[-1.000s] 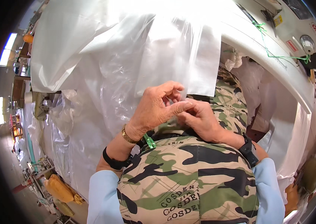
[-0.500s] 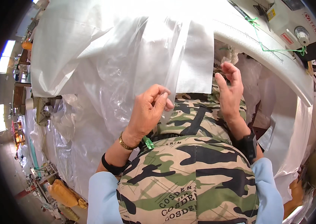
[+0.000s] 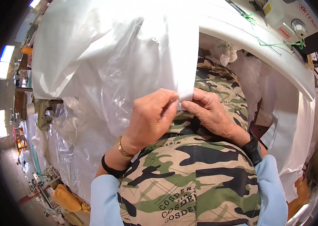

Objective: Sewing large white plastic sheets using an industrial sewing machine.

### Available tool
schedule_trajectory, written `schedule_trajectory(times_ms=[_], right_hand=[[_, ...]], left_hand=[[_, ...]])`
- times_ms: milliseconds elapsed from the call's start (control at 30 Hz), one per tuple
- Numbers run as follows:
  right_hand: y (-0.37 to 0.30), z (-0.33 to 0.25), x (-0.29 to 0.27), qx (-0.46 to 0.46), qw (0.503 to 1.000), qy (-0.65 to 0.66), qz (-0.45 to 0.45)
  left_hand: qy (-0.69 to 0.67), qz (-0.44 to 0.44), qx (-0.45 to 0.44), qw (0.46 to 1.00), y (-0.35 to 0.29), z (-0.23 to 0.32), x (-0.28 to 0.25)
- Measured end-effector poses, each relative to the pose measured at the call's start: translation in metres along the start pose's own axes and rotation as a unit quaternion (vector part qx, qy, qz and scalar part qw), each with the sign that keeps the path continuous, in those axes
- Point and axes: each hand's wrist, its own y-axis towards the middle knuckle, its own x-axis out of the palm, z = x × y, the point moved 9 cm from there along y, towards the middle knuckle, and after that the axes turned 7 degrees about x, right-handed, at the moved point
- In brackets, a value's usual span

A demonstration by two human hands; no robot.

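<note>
A white woven sheet (image 3: 186, 64) hangs over the table's front edge toward my lap, its lower corner between my hands. Thin clear plastic film (image 3: 119, 83) drapes beside and over it on the left. My left hand (image 3: 153, 115) is closed in a pinch at the lower edge, where film and sheet meet; its fingertips partly hide what they grip. Close by on the right, my right hand (image 3: 213, 115) pinches the sheet's lower right corner between thumb and fingers. Both hands are just above my camouflage apron (image 3: 189, 165).
A white sewing machine (image 3: 292, 22) with green thread (image 3: 260, 42) stands at the upper right. The curved white table edge (image 3: 256, 41) carries a ruler scale. Crumpled clear plastic (image 3: 66, 113) hangs at the left. An orange-yellow bundle (image 3: 66, 197) lies at the lower left.
My right hand has moved left and down from the air and taken hold of the sheet's corner. The sheet's right edge has shifted left and narrowed. My left hand remains near the film edge.
</note>
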Motion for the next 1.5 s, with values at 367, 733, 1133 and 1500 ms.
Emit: schedule_trajectory(times_ms=[367,733,1133,1500], right_hand=[[0.001,-0.015,0.011,-0.046,0.997,0.002,-0.058],[0.003,0.002,0.01,0.121,0.978,0.161,-0.059],[0.004,-0.03,0.013,0.057,0.97,0.215,-0.097],[0.023,0.04,0.045,0.18,0.962,0.166,-0.118]], left_hand=[[0.165,0.003,0.159,0.973,-0.005,0.032,0.008],[0.214,0.047,0.344,0.913,-0.027,0.03,0.007],[0.293,0.254,0.096,0.917,-0.032,-0.096,-0.052],[0.44,0.229,0.062,0.866,-0.075,-0.067,-0.128]])
